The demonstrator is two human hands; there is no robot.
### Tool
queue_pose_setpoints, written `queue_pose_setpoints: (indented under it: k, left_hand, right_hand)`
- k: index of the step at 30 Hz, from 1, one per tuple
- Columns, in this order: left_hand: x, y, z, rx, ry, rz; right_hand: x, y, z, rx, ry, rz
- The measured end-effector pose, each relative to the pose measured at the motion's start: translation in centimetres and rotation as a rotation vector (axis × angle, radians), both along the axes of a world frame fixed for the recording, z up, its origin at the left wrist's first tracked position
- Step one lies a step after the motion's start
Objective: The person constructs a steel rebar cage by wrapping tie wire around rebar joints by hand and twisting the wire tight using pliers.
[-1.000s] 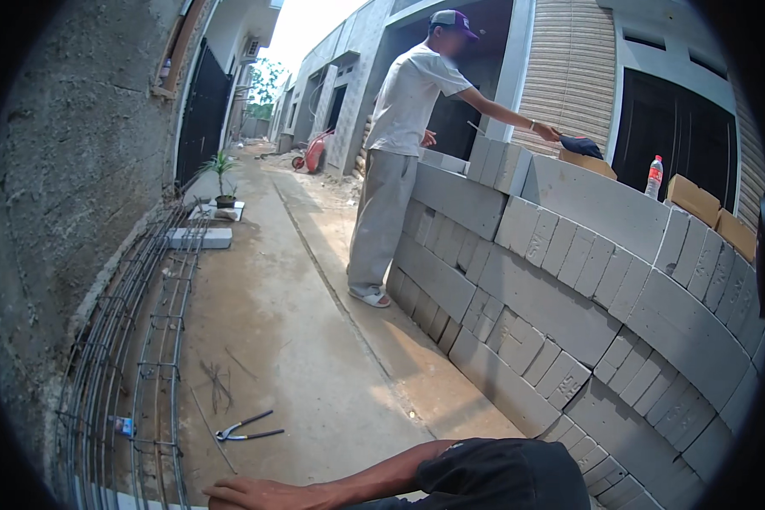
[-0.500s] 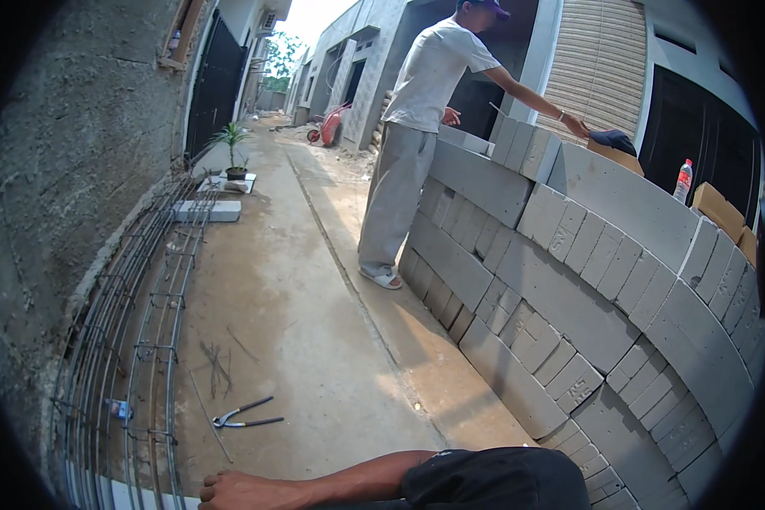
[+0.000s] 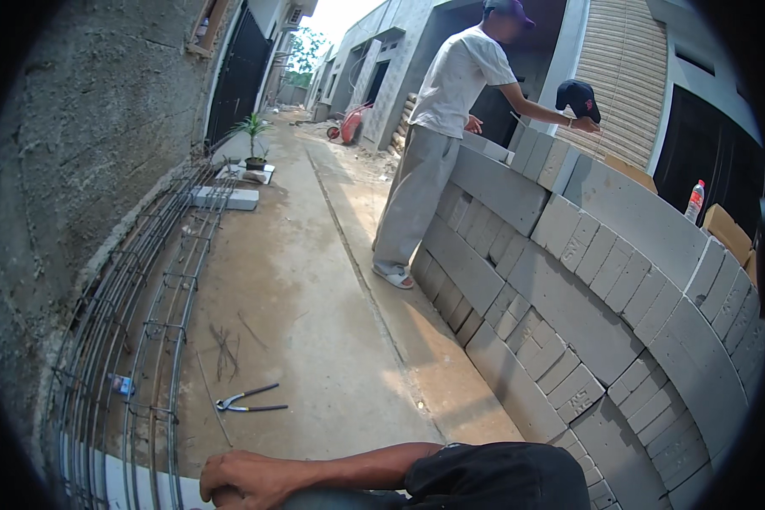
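Head view: nearest, at bottom edge of the grey-brown concrete walkway (image 3: 331,340), a bare right hand (image 3: 246,478) (prob. right, going by forearm), fingers bent; can't tell if it grips anything. Left hand not visible. Black cloth (image 3: 501,480), prob. over a knee, to the R. Just L of the hand, pale flat slab (image 3: 113,480) under near end of long grey steel-bar cages (image 3: 163,326) along walkway's L edge. Stirrups already sit round the bars at intervals; whether every joint is tied = too small to tell. Blue-and-white packet (image 3: 121,384) among bars. Dark-handled steel pincers (image 3: 255,409) lie unheld on the walkway just beyond the hand, handles spread, thin straight rod (image 3: 212,398) at their head; loose dark wire scraps (image 3: 223,348) farther up, not cleared. R edge: light-grey block stack (image 3: 578,297), several courses up, top uneven. By its far end, co-worker in white tee (image 3: 463,85) holds a dark cap (image 3: 580,98) above it. Red-labelled clear bottle (image 3: 695,201) nr stack's top edge, R end. Far L edge: white block (image 3: 225,199), then potted green plant (image 3: 253,132); farthest, red wheelbarrow (image 3: 349,127).
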State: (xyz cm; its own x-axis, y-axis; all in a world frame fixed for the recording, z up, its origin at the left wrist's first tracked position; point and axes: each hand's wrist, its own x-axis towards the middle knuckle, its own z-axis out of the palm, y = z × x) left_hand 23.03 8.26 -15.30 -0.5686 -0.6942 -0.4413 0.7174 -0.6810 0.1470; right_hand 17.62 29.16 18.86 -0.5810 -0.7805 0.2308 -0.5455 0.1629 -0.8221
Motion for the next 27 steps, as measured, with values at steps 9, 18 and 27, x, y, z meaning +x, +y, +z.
queue_pose_setpoints:
  k: [9, 18, 27]
  left_hand:
    - [-0.6, 0.4, 0.2, 0.063, 0.059, -0.012]
    - [-0.9, -0.1, 0.4, 0.133, 0.051, -0.001]
    - [-0.7, -3.3, -10.2, 0.172, 0.110, -0.042]
  right_hand:
    - [0.0, -0.3, 0.3, 0.026, 0.000, -0.015]
    - [0.1, -0.3, 0.9, 0.019, -0.008, -0.017]
    - [-1.3, -0.3, -1.8, -0.077, -0.044, 0.124]
